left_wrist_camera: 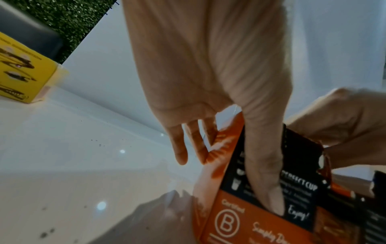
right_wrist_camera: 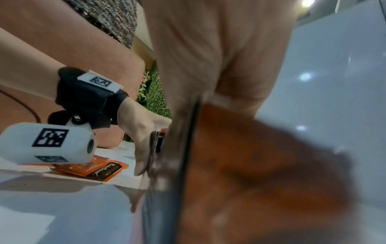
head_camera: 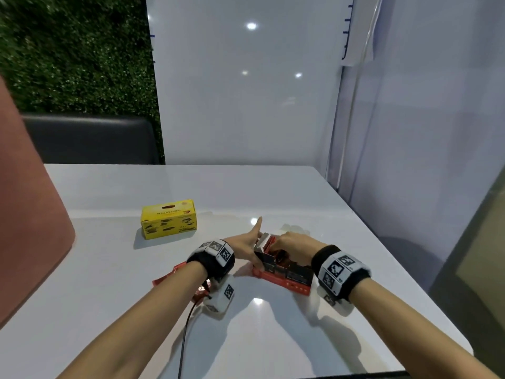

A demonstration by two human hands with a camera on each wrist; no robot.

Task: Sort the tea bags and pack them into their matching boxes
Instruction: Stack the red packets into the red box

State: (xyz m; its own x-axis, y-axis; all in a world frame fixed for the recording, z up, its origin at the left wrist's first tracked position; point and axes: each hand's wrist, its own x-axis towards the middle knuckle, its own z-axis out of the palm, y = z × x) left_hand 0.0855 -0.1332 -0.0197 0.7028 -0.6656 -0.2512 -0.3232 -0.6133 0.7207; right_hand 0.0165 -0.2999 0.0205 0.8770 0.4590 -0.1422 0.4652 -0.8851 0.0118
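Note:
An orange tea box [head_camera: 289, 279] lies open on the white table [head_camera: 273, 337] between my hands. My left hand [head_camera: 246, 243] holds its left end: the thumb [left_wrist_camera: 267, 173] presses the printed front face while the fingers [left_wrist_camera: 198, 140] reach behind the end flap, and the index finger sticks up. My right hand [head_camera: 293, 248] curls down into the open top around dark orange tea bags [head_camera: 278, 255], mostly hidden by the fingers. More orange tea bags [head_camera: 166, 277] [right_wrist_camera: 98, 170] lie flat under my left wrist. A yellow tea box [head_camera: 169, 218] [left_wrist_camera: 21, 74] stands closed, farther left.
A pinkish chair back [head_camera: 27, 214] rises at the table's left edge and a black seat [head_camera: 90, 138] stands behind the table. A glossy white wall panel [head_camera: 246, 91] backs the table. A dark cable [head_camera: 185, 337] runs from my left wrist toward me.

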